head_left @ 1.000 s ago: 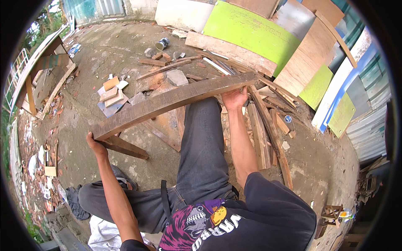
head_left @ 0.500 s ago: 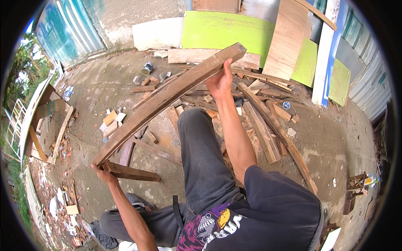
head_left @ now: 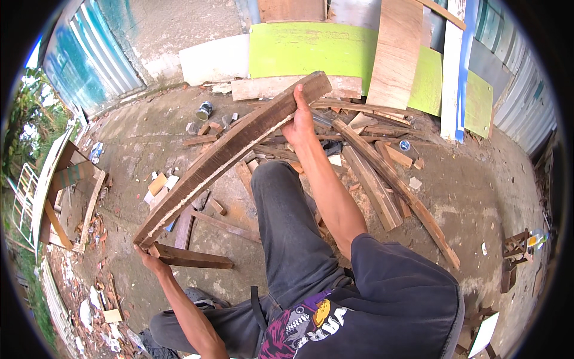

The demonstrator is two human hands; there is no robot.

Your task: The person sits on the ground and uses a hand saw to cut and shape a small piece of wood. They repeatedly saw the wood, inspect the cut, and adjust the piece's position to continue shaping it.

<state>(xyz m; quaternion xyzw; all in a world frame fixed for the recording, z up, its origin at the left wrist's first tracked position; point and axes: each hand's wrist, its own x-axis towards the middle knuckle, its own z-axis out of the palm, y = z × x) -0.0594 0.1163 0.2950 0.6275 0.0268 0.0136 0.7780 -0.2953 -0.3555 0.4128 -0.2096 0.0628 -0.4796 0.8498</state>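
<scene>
Outdoor yard, cracked concrete ground [head_left: 478,197] littered with wood scraps; corrugated blue-green sheeting [head_left: 89,66] at far left, green panels [head_left: 311,51] and leaning boards along the back wall. Small wooden frame [head_left: 66,197] stands at the left edge.

Change: compared with a second ago the long plank [head_left: 230,152] is steeper. Its right end has gone up and away toward the back wall, while the left end stays low near the ground. Reads as a lift or reposition under way, plank fully carried by both hands, not resting on the pile.

Left hand [head_left: 146,254]: arm stretched down and out to the left, fingers wrapped under the plank's low end, closed grip. A darker short beam [head_left: 191,257] lies just beside that hand on the ground; contact with it unclear.

Plank runs diagonally from lower left to upper centre, pale edge facing the camera, crossing above the person's dark trouser leg [head_left: 287,233].

Right hand [head_left: 301,122]: arm nearly straight, reaching forward and up, hand clamped over the plank near its high end, thumb on the near side, fingers curled over the far face.

Right of that: loose planks [head_left: 382,179] fanned across the ground, a tin can [head_left: 204,110] behind the pile, well apart from either hand.
</scene>
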